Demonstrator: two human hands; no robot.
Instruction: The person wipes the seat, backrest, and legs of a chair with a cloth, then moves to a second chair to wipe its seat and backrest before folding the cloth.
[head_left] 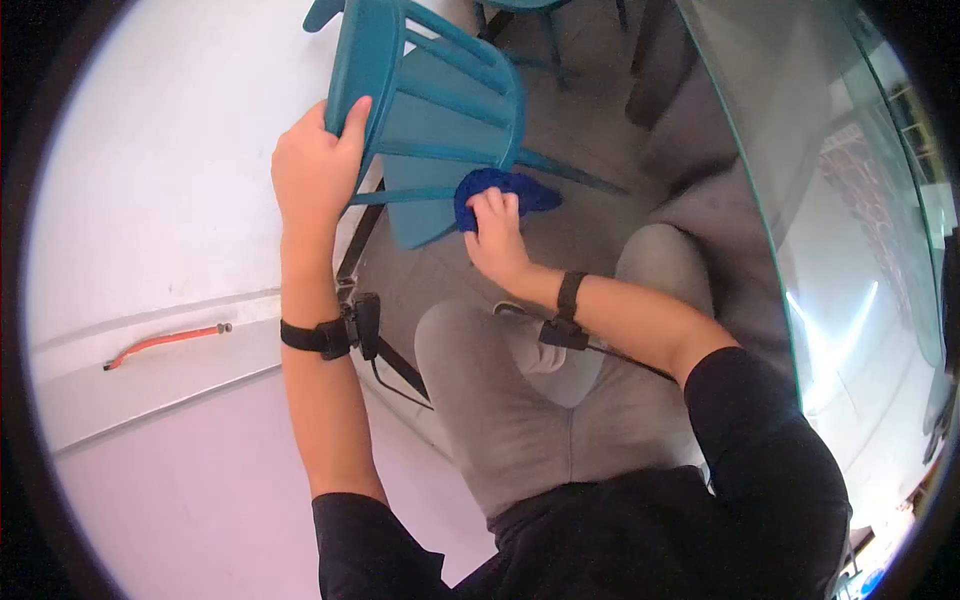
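Note:
A teal chair (440,120) with a slatted back stands in front of me, between the white wall and the glass-topped table. My left hand (318,165) is closed around the top rail of its backrest, thumb on the near face. My right hand (497,228) grips a dark blue cloth (515,190), pressed against the lower end of the chair's back slats near the seat. Part of the cloth hangs past my fingers to the right. Cloth and fingers hide the slat ends beneath them.
A glass tabletop (790,200) runs along my right side, with grey-brown fabric (700,190) beneath its edge. On the left is a white wall (170,150) with an orange tube (165,342) on its ledge. Another teal chair (535,5) stands farther back on the grey floor.

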